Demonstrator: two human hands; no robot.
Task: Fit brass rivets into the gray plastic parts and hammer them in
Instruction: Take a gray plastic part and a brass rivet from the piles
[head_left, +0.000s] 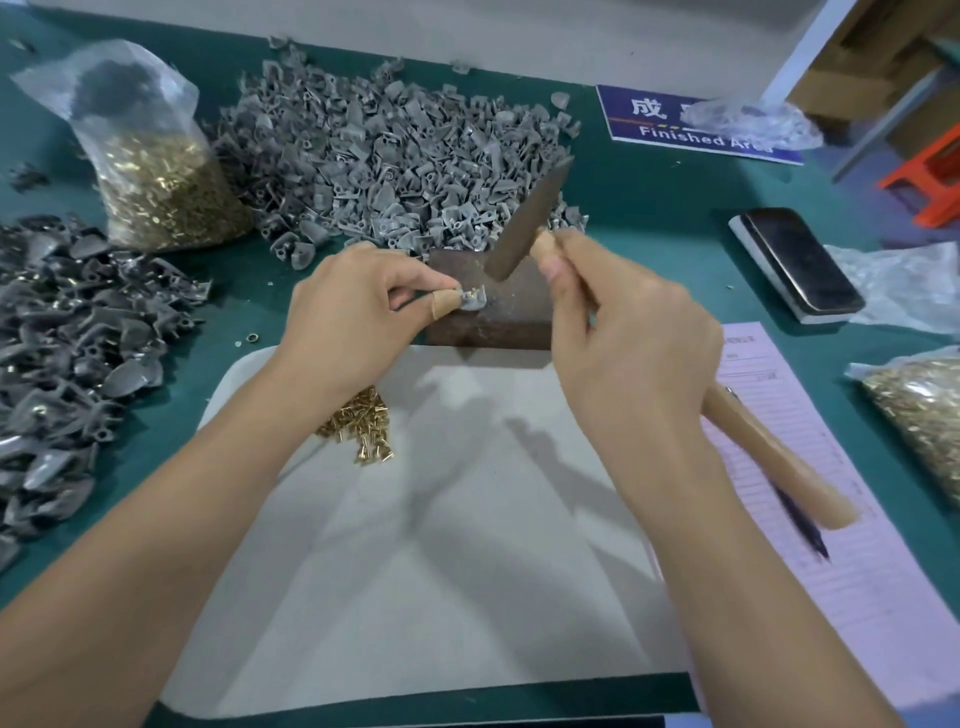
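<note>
One gray plastic part (471, 301) sits pinched on the metal block (493, 306) by the left hand (353, 317); right hand (628, 332) grips the raised hammer (524, 223) (rivets (470, 295) seated, apparently); next, a square blow.

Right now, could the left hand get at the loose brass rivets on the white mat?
Probably not without letting go: the left hand is pinching the gray part on the metal block. The rivets lie uncovered just under its wrist, so the path itself is free.
</note>
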